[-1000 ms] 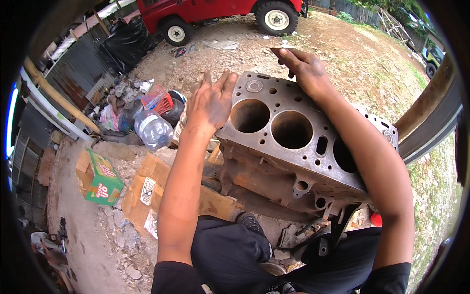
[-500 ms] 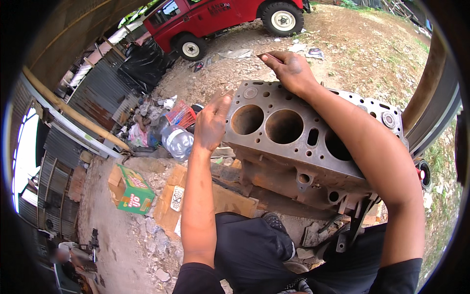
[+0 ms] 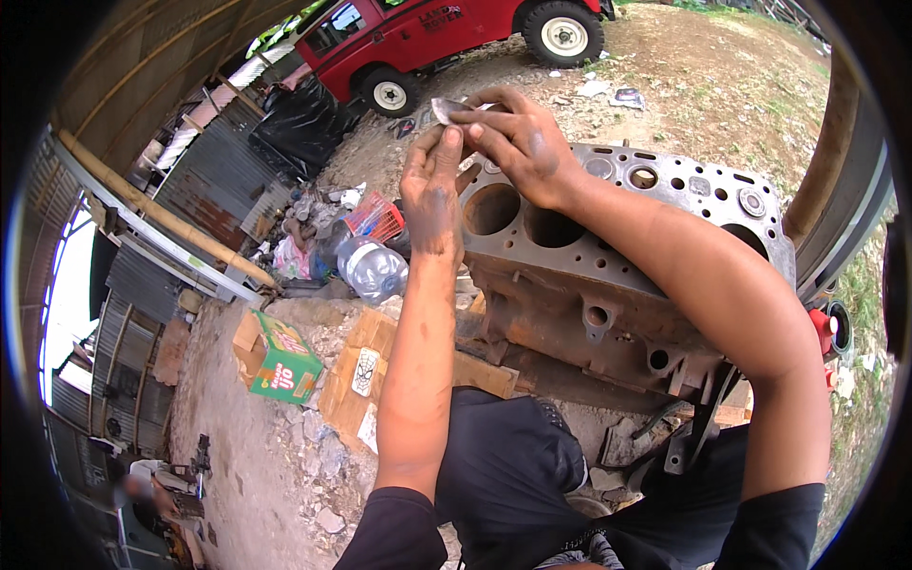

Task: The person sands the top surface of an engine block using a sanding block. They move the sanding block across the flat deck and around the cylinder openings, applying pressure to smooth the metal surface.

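My right hand [image 3: 522,142] is above the far left corner of the engine block [image 3: 560,309], its fingers closed on a small flat grey piece [image 3: 443,111]. Its kind is not clear. Just below the piece, my left hand [image 3: 433,195] stands upright at the block's left end, thumb up and fingers loosely raised. The thumb tip comes close to the piece; I cannot tell whether they touch. The block's flat top has large round cylinder bores [image 3: 492,209] and many small holes. My right forearm crosses over the top and hides part of it.
A red car [image 3: 408,43] stands on the dirt beyond. Left of the block are a big clear plastic bottle [image 3: 373,271], a red crate [image 3: 377,218], rubbish, a green carton [image 3: 278,356] and flattened cardboard [image 3: 351,370]. Another person [image 3: 157,480] is at the lower left.
My right hand has moved left with the flat piece, from above the block to over my left hand. The left hand has risen slightly to meet it. The view has shifted a little.
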`<action>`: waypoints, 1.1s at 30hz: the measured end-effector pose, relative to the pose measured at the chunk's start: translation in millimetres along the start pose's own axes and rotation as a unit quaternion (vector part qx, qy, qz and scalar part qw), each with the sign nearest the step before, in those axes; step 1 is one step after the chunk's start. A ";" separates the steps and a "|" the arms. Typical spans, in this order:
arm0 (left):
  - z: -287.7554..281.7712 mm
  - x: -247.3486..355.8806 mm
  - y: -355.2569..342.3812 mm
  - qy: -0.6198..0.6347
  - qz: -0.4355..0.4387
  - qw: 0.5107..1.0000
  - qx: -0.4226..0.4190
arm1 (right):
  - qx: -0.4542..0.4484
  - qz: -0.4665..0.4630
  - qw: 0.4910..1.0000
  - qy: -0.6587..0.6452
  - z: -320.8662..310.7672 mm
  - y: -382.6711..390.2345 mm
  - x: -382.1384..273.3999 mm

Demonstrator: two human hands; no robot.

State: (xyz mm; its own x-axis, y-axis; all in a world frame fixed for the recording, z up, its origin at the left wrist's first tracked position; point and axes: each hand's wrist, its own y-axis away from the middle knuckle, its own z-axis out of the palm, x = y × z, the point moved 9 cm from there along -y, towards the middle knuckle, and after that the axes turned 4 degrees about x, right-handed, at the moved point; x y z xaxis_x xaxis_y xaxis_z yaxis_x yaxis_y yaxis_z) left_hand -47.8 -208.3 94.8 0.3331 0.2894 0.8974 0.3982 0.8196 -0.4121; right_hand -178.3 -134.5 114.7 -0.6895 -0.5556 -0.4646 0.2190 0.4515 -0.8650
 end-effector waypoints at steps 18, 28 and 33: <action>-28.4 8.4 1.5 -0.071 0.083 0.994 0.025 | 0.065 -0.058 0.996 0.019 -2.7 4.2 -5.2; -4.4 75.1 50.1 -0.502 0.427 0.730 -0.179 | -0.131 0.335 0.933 -0.013 37.4 19.1 65.3; -5.0 54.1 57.5 -0.582 0.284 0.732 -0.209 | -0.309 0.168 0.936 0.031 64.6 19.6 52.8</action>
State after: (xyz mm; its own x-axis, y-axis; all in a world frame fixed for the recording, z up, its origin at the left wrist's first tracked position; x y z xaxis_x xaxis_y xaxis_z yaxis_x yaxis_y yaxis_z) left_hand -2.6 -148.0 118.9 -0.3113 0.9502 -0.0119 0.7863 0.2505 -0.5648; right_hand -165.7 -200.1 60.9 -0.6963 -0.2774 -0.6620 0.0030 0.9212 -0.3891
